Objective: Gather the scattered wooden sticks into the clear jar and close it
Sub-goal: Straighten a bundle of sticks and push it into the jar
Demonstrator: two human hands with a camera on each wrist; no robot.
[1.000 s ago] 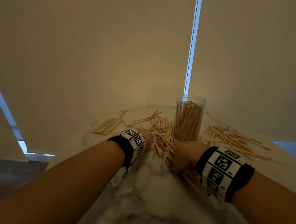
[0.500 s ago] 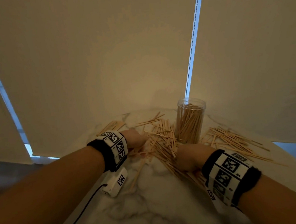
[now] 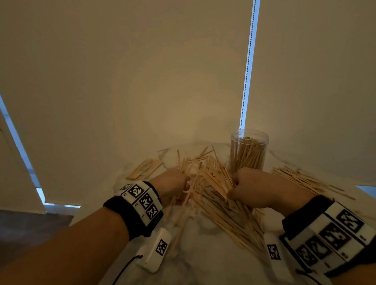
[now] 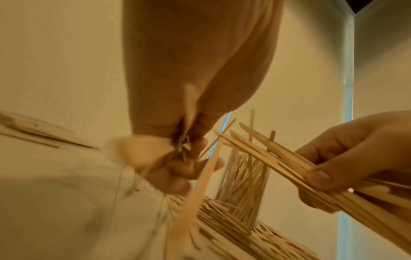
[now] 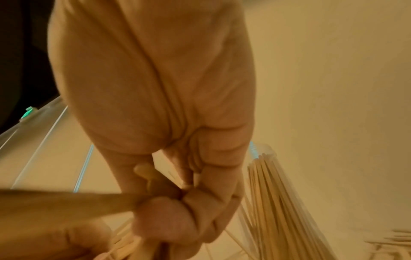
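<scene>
**Both hands closed on wooden sticks in front of the open jar**

The thin, pale wooden sticks (image 3: 210, 185) lie heaped between the two hands and spill toward the person from there. The right hand (image 3: 256, 188) is curled round a fanned bundle of them, thumb pressed on top, as the left wrist view shows (image 4: 347, 158). The left hand (image 3: 171, 183) is also curled, its fingers (image 4: 189, 168) pinching a few sticks at the left edge of the heap; the sticks in its grip are blurred in the left wrist view, so their number cannot be told.

The clear cylindrical plastic jar (image 3: 249, 151) stands upright just beyond the right hand, its mouth open and many sticks standing on end inside it. In the right wrist view the jar (image 5: 273, 193) shows just to the right of that hand's knuckles.

A second spread of loose sticks (image 3: 301, 179) lies to the right of the right hand, past the jar. A small flat stack of wider wooden sticks (image 3: 145, 168) rests beyond and to the left of the left hand.

All of this sits on a white marble-patterned round table (image 3: 213, 263). Each wrist carries a black band with black-and-white square markers (image 3: 142, 203), and a white box hangs under each. Cream roller blinds (image 3: 133, 68) fill the background beyond the hands, a beaded cord (image 3: 249, 55) hanging in the gap between two of them.
</scene>
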